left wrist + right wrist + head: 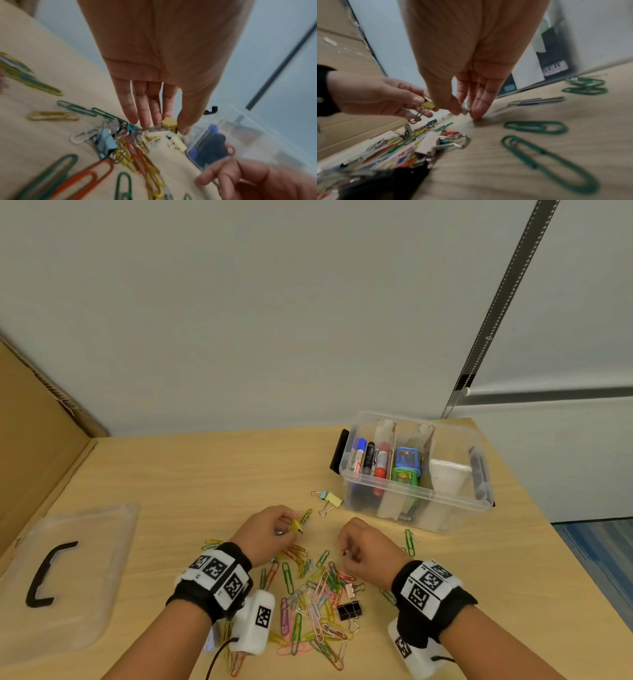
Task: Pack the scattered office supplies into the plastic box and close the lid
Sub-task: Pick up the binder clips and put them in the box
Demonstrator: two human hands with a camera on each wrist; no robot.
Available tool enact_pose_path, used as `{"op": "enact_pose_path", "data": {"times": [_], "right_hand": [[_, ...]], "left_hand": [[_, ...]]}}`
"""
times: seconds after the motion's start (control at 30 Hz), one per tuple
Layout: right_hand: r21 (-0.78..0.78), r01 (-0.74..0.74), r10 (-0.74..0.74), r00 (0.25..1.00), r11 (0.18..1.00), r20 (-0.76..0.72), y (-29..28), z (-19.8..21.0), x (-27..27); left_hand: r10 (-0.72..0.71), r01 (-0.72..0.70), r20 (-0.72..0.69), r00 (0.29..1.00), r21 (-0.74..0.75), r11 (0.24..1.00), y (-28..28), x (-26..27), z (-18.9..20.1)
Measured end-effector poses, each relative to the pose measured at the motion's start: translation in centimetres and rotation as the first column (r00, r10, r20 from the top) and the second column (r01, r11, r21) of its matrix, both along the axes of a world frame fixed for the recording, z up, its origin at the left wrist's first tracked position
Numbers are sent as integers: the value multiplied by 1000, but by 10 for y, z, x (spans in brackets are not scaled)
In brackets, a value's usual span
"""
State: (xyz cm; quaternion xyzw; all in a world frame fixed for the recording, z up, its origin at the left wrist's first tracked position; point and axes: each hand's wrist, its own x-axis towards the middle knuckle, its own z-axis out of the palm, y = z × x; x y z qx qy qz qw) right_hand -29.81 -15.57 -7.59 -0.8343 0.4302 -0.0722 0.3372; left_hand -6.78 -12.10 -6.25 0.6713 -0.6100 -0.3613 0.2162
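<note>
My left hand pinches a yellow binder clip between thumb and forefinger just above the table; the left wrist view shows the same clip with its wire handles pointing left. My right hand pinches a small clip with its fingertips low over the table; its kind is blurred. A heap of coloured paper clips lies between my wrists. The clear plastic box stands open at the back right, holding markers and other items. Its lid lies flat at the far left.
On the table lie a yellow binder clip beside the box, a black one and a pink one in the heap, and green paper clips at right. Cardboard stands along the left. The table edge runs down the right side.
</note>
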Motion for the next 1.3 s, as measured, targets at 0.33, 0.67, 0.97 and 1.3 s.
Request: {"op": "enact_pose_path", "data": {"times": [0.33,0.67,0.97,1.3], "right_hand": [[-80,136,-155,928,987,-340,-20,17,59],[-116,181,-215,839,977,-499,-31,5,80],[-146,3,-80,850,989,-520,-24,10,59],[-217,4,-117,853,976,-508,-1,24,37]], "left_hand": [[106,-104,46,993,-41,994,-14,13,6],[-329,299,648,686,161,941,-92,-28,-5],[-350,372,697,626,128,920,-100,-38,-1],[-170,186,390,905,-5,983,-47,-19,5]]}}
